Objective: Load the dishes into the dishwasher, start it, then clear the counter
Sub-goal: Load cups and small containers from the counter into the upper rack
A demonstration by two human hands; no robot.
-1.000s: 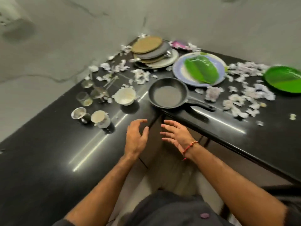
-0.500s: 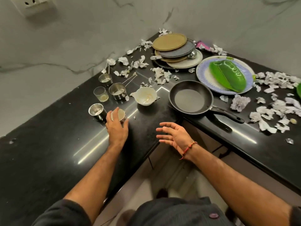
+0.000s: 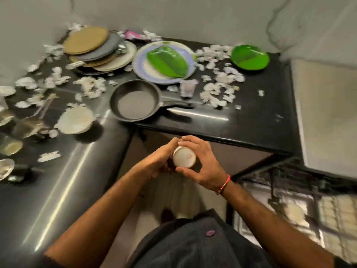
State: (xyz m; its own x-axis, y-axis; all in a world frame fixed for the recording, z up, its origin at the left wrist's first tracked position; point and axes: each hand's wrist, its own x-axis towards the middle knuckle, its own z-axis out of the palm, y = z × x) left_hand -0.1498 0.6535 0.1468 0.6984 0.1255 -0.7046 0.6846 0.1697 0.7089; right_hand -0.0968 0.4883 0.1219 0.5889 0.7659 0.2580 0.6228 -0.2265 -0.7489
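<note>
A small white cup (image 3: 184, 156) is held bottom-up in front of me, off the black counter (image 3: 241, 120), with my left hand (image 3: 160, 161) and my right hand (image 3: 201, 161) both closed around it. On the counter lie a black frying pan (image 3: 135, 101), a white bowl (image 3: 76, 119), a stack of plates (image 3: 96, 49), a patterned plate (image 3: 141, 64) with a green leaf-shaped dish (image 3: 167, 60), and a green plate (image 3: 250, 57). Steel cups (image 3: 27, 127) and a glass (image 3: 10, 146) stand blurred at the left. An open dishwasher rack (image 3: 301, 206) shows at lower right.
Torn white paper scraps (image 3: 218, 78) litter the counter around the dishes. A steel spoon (image 3: 120, 48) lies in the plate stack. A pale appliance top (image 3: 328, 113) sits at the right. The grey marble wall (image 3: 193, 16) backs the corner.
My left hand lifted the white cup off the counter and brought it to the middle, where my right hand joined it. The view swung right, revealing the dishwasher rack.
</note>
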